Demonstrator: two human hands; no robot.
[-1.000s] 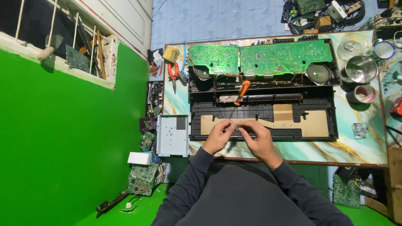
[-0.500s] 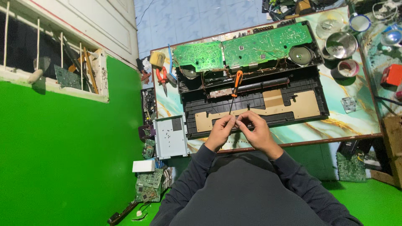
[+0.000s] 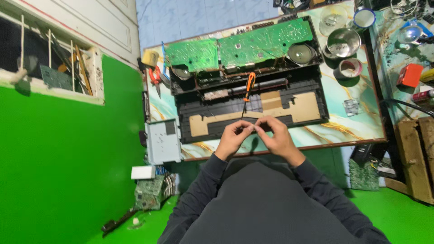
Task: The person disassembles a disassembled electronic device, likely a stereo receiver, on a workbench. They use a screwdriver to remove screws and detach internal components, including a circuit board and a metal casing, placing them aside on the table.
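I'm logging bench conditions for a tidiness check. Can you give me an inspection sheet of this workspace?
Surface: marbled table, crowded.
Job's things: opened black casing with green circuit boards; orange-handled screwdriver lying on it.
Clutter: metal bowls, tape roll, red box, red-handled pliers.
Hands: left hand and right hand pinched together over the casing's near edge; what they hold is too small to tell.
Cables: black cable at right.
Surroundings: green floor, grey metal box, scrap boards.
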